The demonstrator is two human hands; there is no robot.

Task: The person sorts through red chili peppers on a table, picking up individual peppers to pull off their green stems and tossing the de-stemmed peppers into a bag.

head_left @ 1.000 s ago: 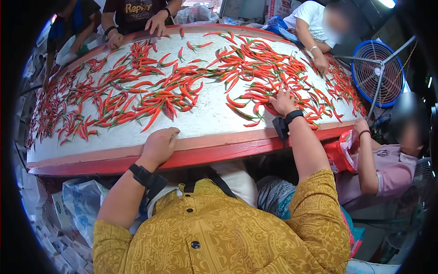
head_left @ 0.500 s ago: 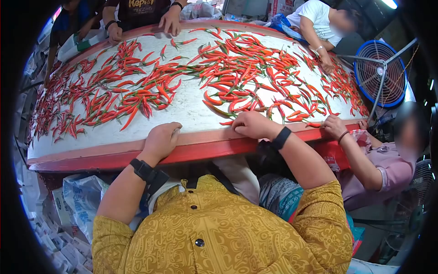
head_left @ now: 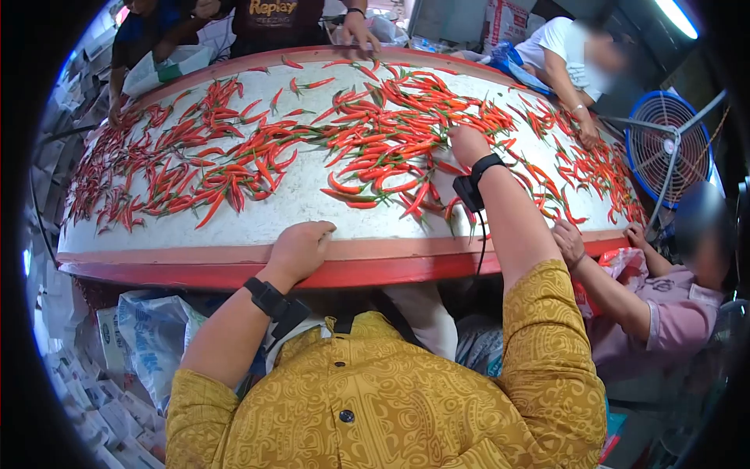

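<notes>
red chillies (head_left: 375, 144) lay loose over the white top of a long table (head_left: 289, 211), thickest in the middle and toward both ends, with a bare patch along the near side. the right hand (head_left: 469, 147) reached in over the middle heap, its fingers curled down among the chillies; whether they were clamped on one could not be told. the left hand (head_left: 299, 254) rested on the table's near edge, fingers bent and close together, and what lay under them was hidden. each wrist wore a black band (head_left: 269, 298).

at the far edge a co-worker's hand (head_left: 361, 33) hung near a few chillies. on the right, a person in a white shirt (head_left: 558, 51) reached to the chillies there, near a blue-rimmed fan (head_left: 669, 148). nearer, a person in a pink shirt (head_left: 683, 313) had a hand at the table edge.
</notes>
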